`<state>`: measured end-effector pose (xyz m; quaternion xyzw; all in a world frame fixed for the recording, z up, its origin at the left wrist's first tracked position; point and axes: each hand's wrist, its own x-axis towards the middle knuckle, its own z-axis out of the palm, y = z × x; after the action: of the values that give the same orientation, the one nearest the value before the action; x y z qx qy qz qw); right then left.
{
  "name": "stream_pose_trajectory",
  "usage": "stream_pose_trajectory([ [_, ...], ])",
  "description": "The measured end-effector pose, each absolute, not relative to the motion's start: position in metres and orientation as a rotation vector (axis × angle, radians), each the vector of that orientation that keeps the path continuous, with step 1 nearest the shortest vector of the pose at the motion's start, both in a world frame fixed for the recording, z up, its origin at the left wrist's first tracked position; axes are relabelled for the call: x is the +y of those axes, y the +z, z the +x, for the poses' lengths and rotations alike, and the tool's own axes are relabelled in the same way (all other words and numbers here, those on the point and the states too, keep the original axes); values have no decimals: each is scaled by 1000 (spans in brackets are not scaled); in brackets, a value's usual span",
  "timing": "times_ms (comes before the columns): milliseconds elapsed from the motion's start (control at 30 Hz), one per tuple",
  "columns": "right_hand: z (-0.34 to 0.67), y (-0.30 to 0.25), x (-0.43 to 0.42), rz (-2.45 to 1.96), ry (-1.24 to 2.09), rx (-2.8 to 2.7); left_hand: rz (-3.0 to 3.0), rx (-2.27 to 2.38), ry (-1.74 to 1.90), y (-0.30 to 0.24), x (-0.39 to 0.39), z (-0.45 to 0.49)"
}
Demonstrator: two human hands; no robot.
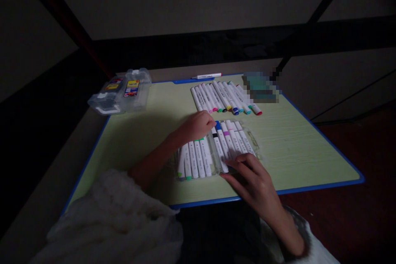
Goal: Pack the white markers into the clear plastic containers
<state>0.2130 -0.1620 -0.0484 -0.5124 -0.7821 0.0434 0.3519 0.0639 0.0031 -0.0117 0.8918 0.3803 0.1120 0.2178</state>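
Judging by how the markers lie, the work looks roughly half done. One row of markers (224, 98) lies loose and side by side toward the far edge of the desk (309, 144), its coloured caps all pointing the same way. A second lot (198, 159) sits in a clear pack (252, 142) near the near edge, under both hands. Whether the markers are going into the pack or coming out of it cannot be told. The pack is a flat, see-through plastic holder with its markers in two bunches. The left bunch has green caps toward the person, and the right bunch shows blue, black and purple caps at the far end. All the barrels are white and lie close together, tilted a little to the desk edge. The left hand (198, 126) is curled over the far ends of the pack's markers with its fingers bent narrow. It is too dim to tell whether it pinches one. The right hand (255, 179) lies spread and flat on the near right corner of the pack, holding nothing. A single pen (206, 76) lies along the far edge, and a clear plastic case (120, 90) sits at the far left corner, half off the desk.
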Motion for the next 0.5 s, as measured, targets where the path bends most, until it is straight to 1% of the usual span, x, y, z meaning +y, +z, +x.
stream_pose_trajectory([
  [133,213,-48,-161,-1332,113,-2028,2668,1176,195,-5,-13,67],
  [233,213,-47,-161,-1329,113,-2028,2714,1207,173,-4,-17,68],
  [500,213,-49,-162,-1328,119,-2010,2457,1143,315,-18,5,66],
])
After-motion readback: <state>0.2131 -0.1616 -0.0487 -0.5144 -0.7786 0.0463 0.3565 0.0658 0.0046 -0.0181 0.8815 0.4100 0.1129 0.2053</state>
